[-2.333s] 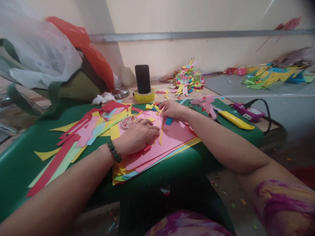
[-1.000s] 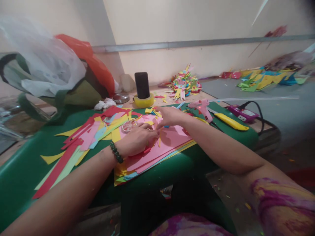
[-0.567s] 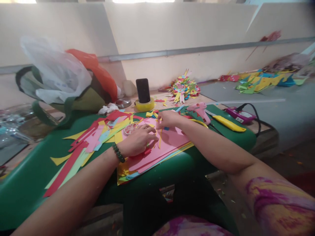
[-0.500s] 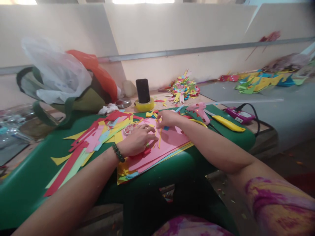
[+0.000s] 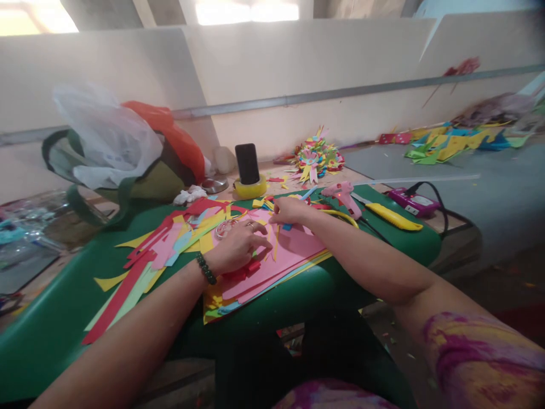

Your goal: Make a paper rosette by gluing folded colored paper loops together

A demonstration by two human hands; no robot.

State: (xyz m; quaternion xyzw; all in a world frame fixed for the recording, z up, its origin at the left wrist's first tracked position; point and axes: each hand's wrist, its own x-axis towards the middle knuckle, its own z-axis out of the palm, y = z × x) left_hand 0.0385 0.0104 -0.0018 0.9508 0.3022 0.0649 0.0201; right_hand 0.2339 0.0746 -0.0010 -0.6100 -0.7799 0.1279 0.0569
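My left hand (image 5: pixel 240 245) rests low over the pink paper sheets (image 5: pixel 298 250), fingers bent and apart, thumb away from the index finger; a bit of green shows beneath, but I cannot tell whether I grip it. My right hand (image 5: pixel 292 211) is just beyond and to the right, its fingertips bent down close together over the same sheets; what they may pinch is too small to make out.

Between my hands lie thin yellow paper strips (image 5: pixel 276 244). A small blue paper piece (image 5: pixel 287 226) sits right under my right hand, and red paper pieces (image 5: pixel 244 271) lie on the near side of my left palm. Just beyond my left knuckles is a round clear-rimmed case (image 5: pixel 223 229).

Farther left of my left hand, long red strips (image 5: pixel 123 298) lie among yellow, pink and pale green ones on the green cover (image 5: pixel 293 292). Right of my right hand are a pink glue gun (image 5: pixel 347 199), a yellow utility knife (image 5: pixel 395 217) and a purple power outlet (image 5: pixel 417 203). Beyond both hands, a phone (image 5: pixel 247 163) leans upright on a yellow tape roll (image 5: pixel 251 188), with a cluster of paper flowers (image 5: pixel 318 156) to its right.
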